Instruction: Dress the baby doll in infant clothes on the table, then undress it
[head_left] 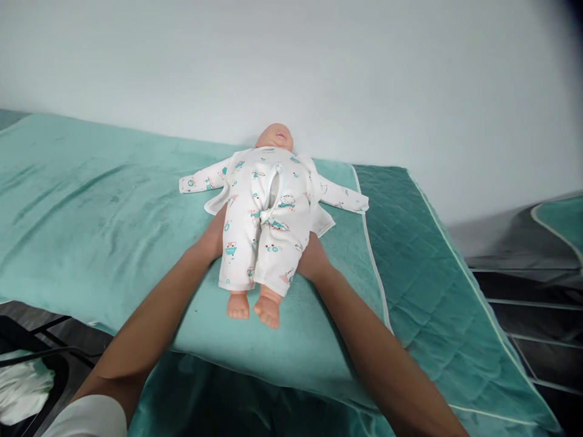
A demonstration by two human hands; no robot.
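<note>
A baby doll [274, 138] lies on its back on a green covered bed, its head by the wall and its bare feet [238, 305] towards me. It wears a white printed top [204, 176] with the sleeves spread out sideways, and white printed trousers [277, 243] with an opening at the crotch. My left hand [217, 233] is at the doll's hip on the left, against the trousers. On the right side, my right hand [313, 258] touches the trousers at thigh height. The fingers of both hands are hidden behind the doll and its clothes.
The light green cover [91, 212] spreads left, over a darker quilted sheet [423, 291] on the right. A pale wall [291, 67] stands behind. Metal rails [542, 340] show at right, and a black-framed item with white cloth [22, 385] stands at lower left.
</note>
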